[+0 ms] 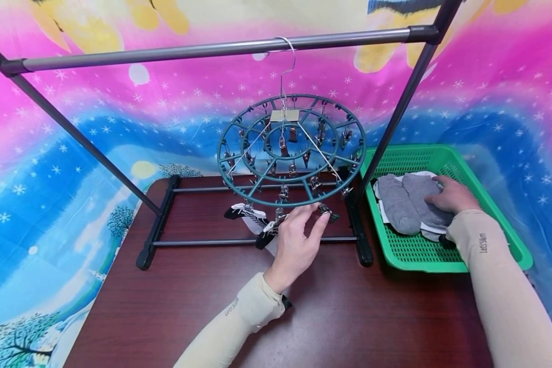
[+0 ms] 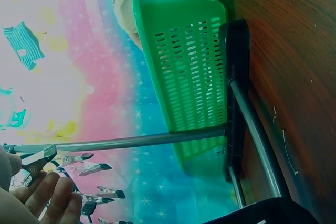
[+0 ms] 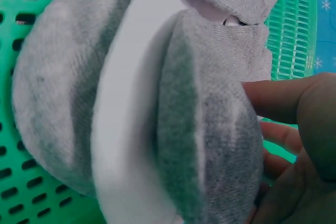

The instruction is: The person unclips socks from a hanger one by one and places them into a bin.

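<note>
At the front rim of a round green clip hanger [image 1: 245,195], my left hand [image 1: 296,245] pinches a metal clip [image 2: 38,161] between thumb and fingers. Black, white and grey socks [image 1: 253,219] hang from clips just left of that hand, partly hidden behind it. My right hand [image 1: 453,197] is inside the green basket [image 1: 497,220], at the right edge of the pile. There its thumb and fingers grip the side of a grey sock [image 3: 226,129], with the fingertips partly hidden. Another grey sock [image 1: 397,204] lies beside it, over white ones.
The hanger's hook [image 1: 287,66] loops over the top bar [image 1: 202,50] of a dark metal rack. Its right foot [image 1: 364,250] stands close to the basket on the reddish-brown table [image 1: 331,317]. More clips [image 1: 292,168] dangle from the rings. A printed cloth [image 1: 96,102] hangs behind.
</note>
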`<state>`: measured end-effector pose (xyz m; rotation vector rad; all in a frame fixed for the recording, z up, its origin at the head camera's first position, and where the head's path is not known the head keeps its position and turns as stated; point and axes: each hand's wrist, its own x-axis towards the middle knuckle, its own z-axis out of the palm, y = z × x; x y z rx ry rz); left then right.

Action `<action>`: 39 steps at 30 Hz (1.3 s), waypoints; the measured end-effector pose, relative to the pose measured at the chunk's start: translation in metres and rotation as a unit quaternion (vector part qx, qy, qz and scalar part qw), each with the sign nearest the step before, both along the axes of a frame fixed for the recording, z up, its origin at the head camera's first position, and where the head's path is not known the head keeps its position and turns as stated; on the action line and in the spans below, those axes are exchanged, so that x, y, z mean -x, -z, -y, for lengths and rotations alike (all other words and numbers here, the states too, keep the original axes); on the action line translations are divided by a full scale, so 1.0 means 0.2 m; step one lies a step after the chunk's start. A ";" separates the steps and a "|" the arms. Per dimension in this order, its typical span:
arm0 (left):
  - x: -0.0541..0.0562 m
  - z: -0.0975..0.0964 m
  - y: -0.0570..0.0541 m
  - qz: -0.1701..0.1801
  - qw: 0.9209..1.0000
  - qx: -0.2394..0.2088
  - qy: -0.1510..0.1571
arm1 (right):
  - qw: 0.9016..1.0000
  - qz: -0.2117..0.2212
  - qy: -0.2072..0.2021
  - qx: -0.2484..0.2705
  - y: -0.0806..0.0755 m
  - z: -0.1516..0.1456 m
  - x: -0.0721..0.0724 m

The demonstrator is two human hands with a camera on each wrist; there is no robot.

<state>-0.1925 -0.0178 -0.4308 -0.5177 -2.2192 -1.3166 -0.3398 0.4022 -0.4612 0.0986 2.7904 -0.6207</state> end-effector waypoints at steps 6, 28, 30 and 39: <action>0.00 0.01 0.00 0.004 1.000 0.000 -0.002 | 1.000 -0.007 0.000 -0.012 0.00 0.00 -0.01; -0.02 0.03 -0.01 0.017 0.999 0.025 0.024 | 0.994 -0.087 -0.025 -0.062 -0.01 0.04 -0.05; -0.02 0.03 -0.01 0.013 0.999 0.037 0.030 | 0.994 -0.083 -0.025 -0.061 -0.01 0.04 -0.05; -0.09 0.07 -0.03 -0.050 0.990 0.131 0.032 | 0.995 -0.070 -0.020 -0.064 0.01 0.03 -0.03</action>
